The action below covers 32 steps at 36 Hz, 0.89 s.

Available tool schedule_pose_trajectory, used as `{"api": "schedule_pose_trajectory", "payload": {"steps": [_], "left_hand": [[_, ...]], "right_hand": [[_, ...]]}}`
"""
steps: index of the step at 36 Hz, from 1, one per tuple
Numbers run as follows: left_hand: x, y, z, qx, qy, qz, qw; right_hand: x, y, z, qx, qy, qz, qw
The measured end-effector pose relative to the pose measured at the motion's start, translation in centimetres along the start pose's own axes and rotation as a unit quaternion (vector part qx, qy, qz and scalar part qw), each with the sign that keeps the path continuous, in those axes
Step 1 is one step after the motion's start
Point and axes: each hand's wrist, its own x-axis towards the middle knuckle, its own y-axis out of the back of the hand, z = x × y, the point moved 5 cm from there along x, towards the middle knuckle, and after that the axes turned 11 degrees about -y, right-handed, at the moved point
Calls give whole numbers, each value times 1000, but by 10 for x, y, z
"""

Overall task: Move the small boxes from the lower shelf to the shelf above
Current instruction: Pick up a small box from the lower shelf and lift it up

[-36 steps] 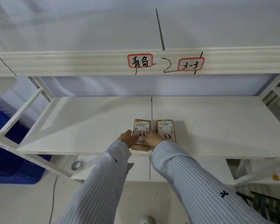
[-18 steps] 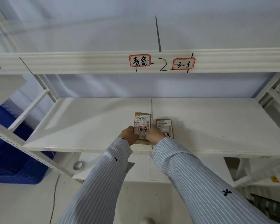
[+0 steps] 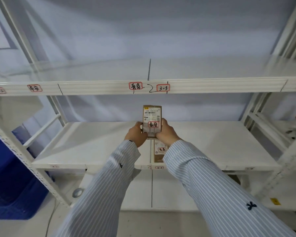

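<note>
A small brown box (image 3: 151, 117) with a white barcode label and a red-framed sticker is held in the air between the two shelves. My left hand (image 3: 136, 135) grips its left side and my right hand (image 3: 167, 132) grips its right side. A second small brown box (image 3: 159, 152) lies flat on the lower shelf (image 3: 92, 147), partly hidden under my right wrist. The upper shelf (image 3: 92, 88) runs across above the held box, its front edge marked with red-framed stickers.
White shelf uprights stand at the left (image 3: 20, 151) and right (image 3: 287, 151). A blue crate (image 3: 9, 190) sits on the floor at left. A lower shelf (image 3: 161, 190) shows beneath. A tape roll (image 3: 77, 192) lies near the left upright.
Both hands have lifted the left box off the lower shelf and raised it toward the upper shelf. The view has tilted upward. The other box stays on the lower shelf.
</note>
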Motion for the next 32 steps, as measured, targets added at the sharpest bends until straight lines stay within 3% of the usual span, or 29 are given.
{"api": "schedule_pose_trajectory", "payload": {"steps": [8,22,32], "left_hand": [[-49,2,41,-22,-28,37,999],[-109,4,66,-28,-36,60,997],[-111,63,80,-19,-60,117,991]], "right_hand": [[-56,29,-1,7,39,41,998],[-115,39,10,9,71,44,996],[-126,53,-51,30,130,38,990]]}}
